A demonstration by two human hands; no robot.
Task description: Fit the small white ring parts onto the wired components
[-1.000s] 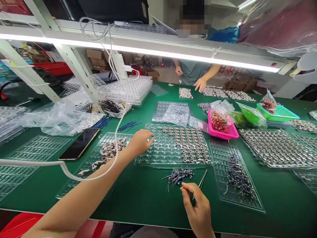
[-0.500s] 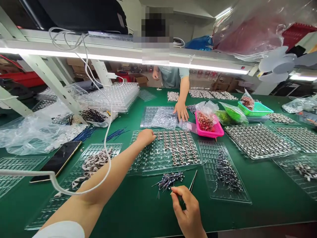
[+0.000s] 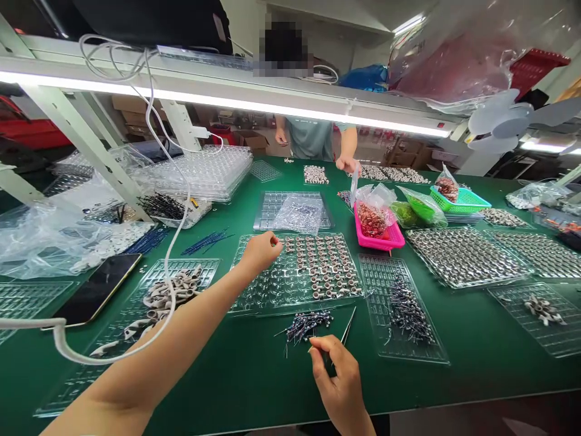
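Note:
My left hand (image 3: 262, 249) is closed in a pinch above the left part of a clear plastic tray (image 3: 276, 293). Whatever its fingertips hold is hidden. Small beige-and-metal ring-shaped parts (image 3: 324, 260) fill the tray's right side. Nearer to me, my right hand (image 3: 339, 378) has thumb and forefinger pressed together beside a pile of small dark-blue components with wire leads (image 3: 308, 325). Anything in that pinch is too small to name. Metal tweezers (image 3: 349, 325) run partly behind the right fingers; I cannot tell whether the hand holds them.
Right of the tray lies another clear tray with wired components (image 3: 408, 315). A pink basket (image 3: 379, 239) stands behind it, near a co-worker's hand (image 3: 347, 163). Grey curved parts (image 3: 172, 290) and a phone (image 3: 97, 287) lie left. A white cable (image 3: 170, 242) hangs before my left arm.
The co-worker's hand has drawn back from the clear bag on the far tray and now lifts a piece of clear plastic by the pink basket. My hands have barely moved; the view shifted slightly.

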